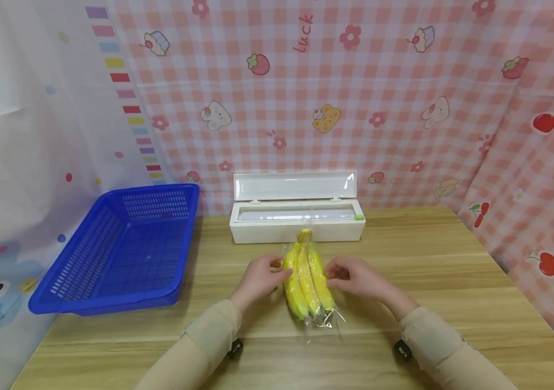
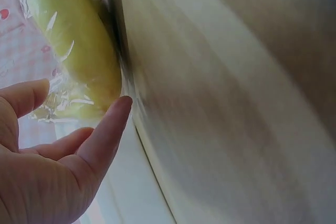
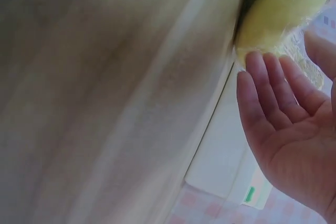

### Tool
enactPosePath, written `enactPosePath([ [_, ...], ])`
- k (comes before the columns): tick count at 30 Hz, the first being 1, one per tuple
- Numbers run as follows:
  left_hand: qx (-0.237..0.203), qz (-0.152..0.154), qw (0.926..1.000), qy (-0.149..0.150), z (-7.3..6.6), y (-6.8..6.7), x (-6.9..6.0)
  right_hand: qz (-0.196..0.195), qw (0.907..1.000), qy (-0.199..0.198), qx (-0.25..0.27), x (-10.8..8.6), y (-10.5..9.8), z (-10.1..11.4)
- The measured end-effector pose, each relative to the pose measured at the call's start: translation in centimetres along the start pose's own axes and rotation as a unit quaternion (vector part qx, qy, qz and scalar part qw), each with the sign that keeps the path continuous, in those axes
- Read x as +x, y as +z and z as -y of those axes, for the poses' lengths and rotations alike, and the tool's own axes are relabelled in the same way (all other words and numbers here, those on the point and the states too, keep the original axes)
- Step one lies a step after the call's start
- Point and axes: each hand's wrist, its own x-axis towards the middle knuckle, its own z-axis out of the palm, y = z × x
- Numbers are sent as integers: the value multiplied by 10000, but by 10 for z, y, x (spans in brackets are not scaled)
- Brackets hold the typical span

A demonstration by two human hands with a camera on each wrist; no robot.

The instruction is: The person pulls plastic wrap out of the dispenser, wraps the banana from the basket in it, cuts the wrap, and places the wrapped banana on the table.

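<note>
A bunch of bananas (image 1: 308, 281) wrapped in clear plastic film lies on the table, stem end toward the back. My left hand (image 1: 264, 273) is at its left side, the thumb at the wrapped skin. In the left wrist view that hand's fingers (image 2: 107, 135) are spread and loosely bent beside the wrapped bananas (image 2: 79, 40). Across from it, my right hand (image 1: 354, 277) is at the right side of the bunch. The right wrist view shows its fingers (image 3: 270, 87) fairly straight, tips close to the film-covered bananas (image 3: 286, 11). Whether the fingertips touch cannot be made out.
Behind the bananas stands a white cling film dispenser (image 1: 296, 233), lid (image 1: 296, 186) raised, with a roll (image 1: 296, 215) inside and a green piece (image 1: 358, 218) at its right end. A blue plastic basket (image 1: 179, 271) sits at the left. Patterned cloth (image 1: 277, 97) hangs behind the wooden table (image 1: 428, 260).
</note>
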Motion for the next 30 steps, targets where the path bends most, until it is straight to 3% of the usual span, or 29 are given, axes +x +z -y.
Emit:
enactPosePath([
  [5, 76, -130, 9999, -29, -1, -6, 2, -467, 9982, 364, 7, 6, -5, 0],
  [12, -31, 93, 9997, -211, -4, -7, 9, -848, 9932, 793, 71, 22, -7, -5],
  [20, -592, 169, 9967, -536, -2, 1, 22, -629, 9869, 1352, 624, 36, 2, -11],
  [26, -1017, 179, 9921, -716, -1, 4, 29, -485, 9710, 1720, 1588, 44, 7, -14],
  [30, -1210, 230, 9890, -824, 1, 6, 32, -470, 9639, 1807, 1900, 47, 11, -15],
])
